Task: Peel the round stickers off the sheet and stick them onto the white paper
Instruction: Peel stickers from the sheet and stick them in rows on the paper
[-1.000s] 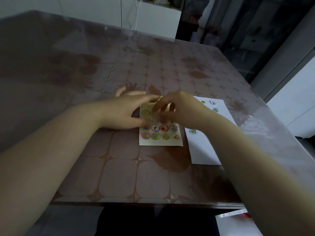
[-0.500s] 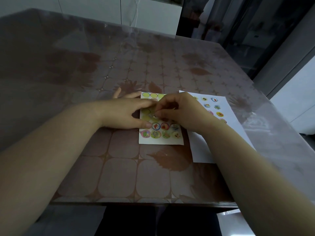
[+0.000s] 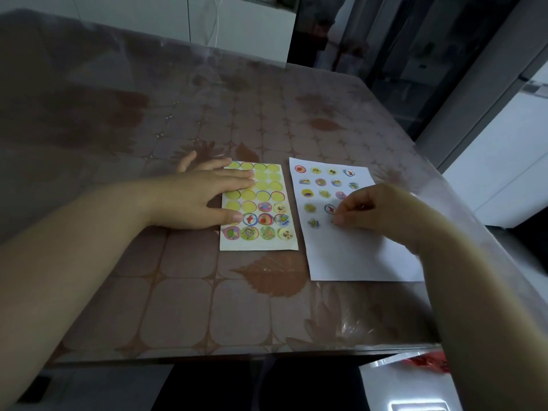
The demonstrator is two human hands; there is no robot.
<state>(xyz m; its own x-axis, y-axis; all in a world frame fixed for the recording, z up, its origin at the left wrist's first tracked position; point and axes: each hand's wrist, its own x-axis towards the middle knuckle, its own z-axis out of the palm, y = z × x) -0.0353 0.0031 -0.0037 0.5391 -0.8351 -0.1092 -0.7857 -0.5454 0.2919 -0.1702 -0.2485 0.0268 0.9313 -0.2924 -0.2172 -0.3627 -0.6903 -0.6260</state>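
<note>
Head view: right hand [image 3: 376,210], moved off the sticker sheet [image 3: 258,207] since the earlier frame, is pinched at the white paper [image 3: 355,256]; sheet is pressed by flat, spread left hand [image 3: 195,200]

Two bare hands, one flat, one pinched

The left hand [image 3: 204,197] lies palm down, fingers stretched together toward the right, thumb extended along its near side. The right hand [image 3: 370,209] sits to the right with the wrist raised, fingers curled inward, thumb and forefinger tips pressed together and pointing down-left. Both forearms reach in from the near edge.
</note>
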